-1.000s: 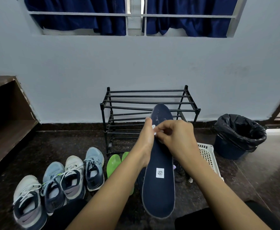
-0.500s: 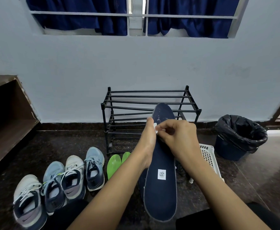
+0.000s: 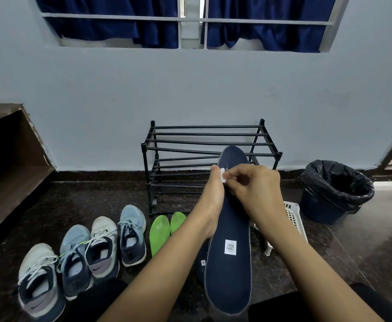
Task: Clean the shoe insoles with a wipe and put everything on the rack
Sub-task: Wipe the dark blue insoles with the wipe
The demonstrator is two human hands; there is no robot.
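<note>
A long navy insole (image 3: 228,270) with a small white label stands lengthwise in front of me. My left hand (image 3: 212,198) grips its left edge near the toe end. My right hand (image 3: 257,189) pinches a small white wipe (image 3: 222,175) against the insole's upper part. A second navy insole (image 3: 202,263) lies on the floor, mostly hidden behind the held one. Two green insoles (image 3: 160,231) lie on the floor left of it. The black two-tier rack (image 3: 204,145) stands against the wall behind my hands.
Several sneakers (image 3: 78,259) sit in a row on the dark floor at the left. A white plastic basket (image 3: 293,217) lies behind my right forearm. A bin with a black liner (image 3: 334,191) stands at the right. A brown wooden shelf (image 3: 9,173) runs along the left.
My hands and the navy insole stay almost where they were. The white wipe shows a little more between my right fingers, near the insole's left edge.
</note>
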